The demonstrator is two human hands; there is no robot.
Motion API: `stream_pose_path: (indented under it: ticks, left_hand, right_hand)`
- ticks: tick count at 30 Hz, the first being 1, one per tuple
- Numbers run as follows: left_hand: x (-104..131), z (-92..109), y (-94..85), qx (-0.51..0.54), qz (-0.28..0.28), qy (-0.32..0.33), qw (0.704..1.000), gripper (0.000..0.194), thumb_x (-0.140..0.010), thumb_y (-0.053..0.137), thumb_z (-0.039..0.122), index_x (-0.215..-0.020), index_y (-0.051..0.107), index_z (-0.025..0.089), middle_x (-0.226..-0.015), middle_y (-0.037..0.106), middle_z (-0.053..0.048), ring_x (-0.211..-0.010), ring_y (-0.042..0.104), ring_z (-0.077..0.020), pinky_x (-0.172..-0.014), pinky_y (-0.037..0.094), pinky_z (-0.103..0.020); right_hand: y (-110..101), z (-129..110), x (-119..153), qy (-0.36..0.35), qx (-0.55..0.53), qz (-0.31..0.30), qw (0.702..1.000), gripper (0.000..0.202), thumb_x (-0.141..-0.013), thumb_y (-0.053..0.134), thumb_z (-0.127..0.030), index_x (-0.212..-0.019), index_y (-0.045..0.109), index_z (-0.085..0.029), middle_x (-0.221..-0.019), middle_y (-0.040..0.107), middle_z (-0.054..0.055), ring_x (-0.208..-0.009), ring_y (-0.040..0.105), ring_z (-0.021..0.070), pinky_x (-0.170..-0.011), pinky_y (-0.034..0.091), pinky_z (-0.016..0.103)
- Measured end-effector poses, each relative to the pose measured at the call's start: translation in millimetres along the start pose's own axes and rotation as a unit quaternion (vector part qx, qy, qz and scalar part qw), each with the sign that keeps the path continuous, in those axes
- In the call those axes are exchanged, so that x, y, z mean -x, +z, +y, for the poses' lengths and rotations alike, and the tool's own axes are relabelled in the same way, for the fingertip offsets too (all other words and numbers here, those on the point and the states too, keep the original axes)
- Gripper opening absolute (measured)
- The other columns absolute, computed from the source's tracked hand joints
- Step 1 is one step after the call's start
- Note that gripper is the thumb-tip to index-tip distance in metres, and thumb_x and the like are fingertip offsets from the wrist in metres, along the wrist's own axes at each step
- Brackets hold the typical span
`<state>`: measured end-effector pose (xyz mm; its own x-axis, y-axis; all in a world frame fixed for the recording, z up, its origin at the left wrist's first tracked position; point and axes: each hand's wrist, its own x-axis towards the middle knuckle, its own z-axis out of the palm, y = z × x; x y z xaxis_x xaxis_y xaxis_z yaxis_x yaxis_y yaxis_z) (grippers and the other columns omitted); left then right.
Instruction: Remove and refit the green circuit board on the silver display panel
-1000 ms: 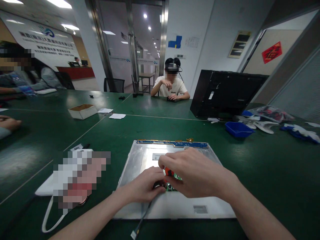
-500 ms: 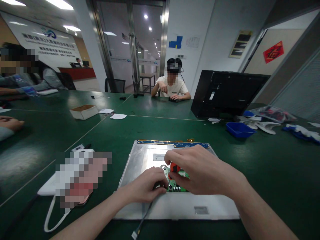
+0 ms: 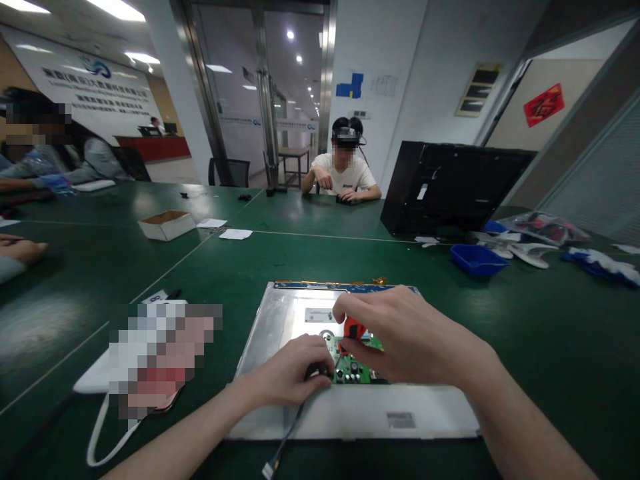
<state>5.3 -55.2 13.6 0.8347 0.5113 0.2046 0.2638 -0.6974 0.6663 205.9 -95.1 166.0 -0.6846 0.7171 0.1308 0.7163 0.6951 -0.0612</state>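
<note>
A flat silver display panel lies on the table before me, with a green circuit board on its back and a blue strip board along its far edge. My right hand is closed around the orange and black handle of a screwdriver, held tilted above the green board. The shaft runs down toward my left hand, whose fingers curl at the board's left side; what they grip is hidden. From beneath that hand a dark cable with a white plug trails over the panel's near edge.
Left of the panel lie a white object with a strap and a pinkish blurred item. Farther off stand an open carton, a blue tray and a black monitor housing. A person sits opposite; others are at left.
My right hand has turned slightly and the screwdriver handle has shifted a little, baring more of the green board. My left hand stays nearly where it was.
</note>
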Motion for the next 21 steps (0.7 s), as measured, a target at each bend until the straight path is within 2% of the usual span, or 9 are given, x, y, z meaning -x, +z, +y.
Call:
stream_pose_path:
  ticks: [7,21]
  left_hand:
    - [0.0,0.4,-0.5,0.004,0.003,-0.003,1.0,0.01,-0.078,0.06,0.012,-0.087,0.063,0.017,-0.088,0.062,-0.004,-0.083,0.055,-0.0183,-0.075,0.042,-0.03]
    - [1.1,-5.9,3.0,0.019,0.017,0.009,1.0,0.009,-0.08,0.059,0.015,-0.088,0.062,0.017,-0.092,0.063,-0.004,-0.084,0.056,-0.0186,-0.074,0.043,-0.029]
  right_hand:
    - [1.0,2.6,-0.7,-0.003,-0.004,0.007,1.0,0.011,-0.084,0.056,-0.025,-0.093,0.052,-0.021,-0.082,0.066,-0.002,-0.06,0.05,0.0126,-0.051,0.02,0.027]
    - [11.1,0.1,-8.8,-0.046,-0.023,-0.034,0.998,0.009,-0.083,0.054,-0.023,-0.091,0.05,-0.02,-0.082,0.065,0.0,-0.062,0.05,0.0127,-0.051,0.02,0.026]
